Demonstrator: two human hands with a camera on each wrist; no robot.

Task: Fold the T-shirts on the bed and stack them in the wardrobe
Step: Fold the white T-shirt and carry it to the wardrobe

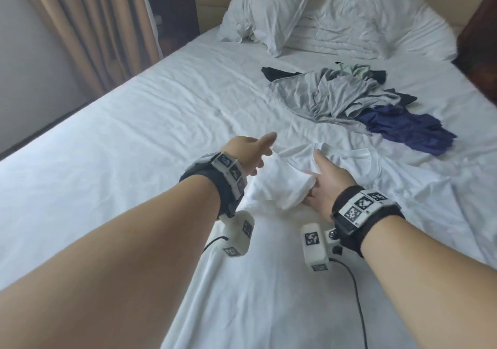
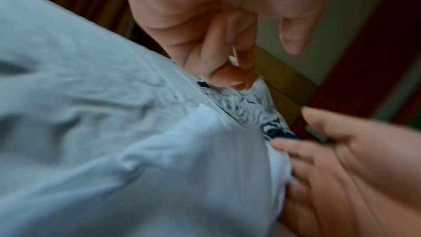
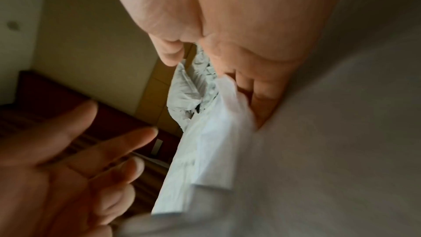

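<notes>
A white T-shirt (image 1: 349, 165) lies spread on the white bed (image 1: 134, 133), with one side folded over into a thick flap (image 1: 282, 184). My right hand (image 1: 325, 176) lies against that flap, fingers straight and partly tucked under its edge; the right wrist view shows the cloth (image 3: 205, 142) beside those fingers (image 3: 262, 97). My left hand (image 1: 255, 152) hovers just left of the flap with relaxed fingers, holding nothing. The left wrist view, blurred, shows my left hand (image 2: 227, 61) above the sheet and my right hand (image 2: 341, 160) touching the shirt (image 2: 205, 160).
A loose pile lies further up the bed on the right: a grey T-shirt (image 1: 336, 95), a navy one (image 1: 408, 128) and a black one (image 1: 277, 73). Two pillows (image 1: 274, 9) sit at the head. Brown curtains (image 1: 102, 25) hang left; dark wood (image 1: 481, 39) stands right.
</notes>
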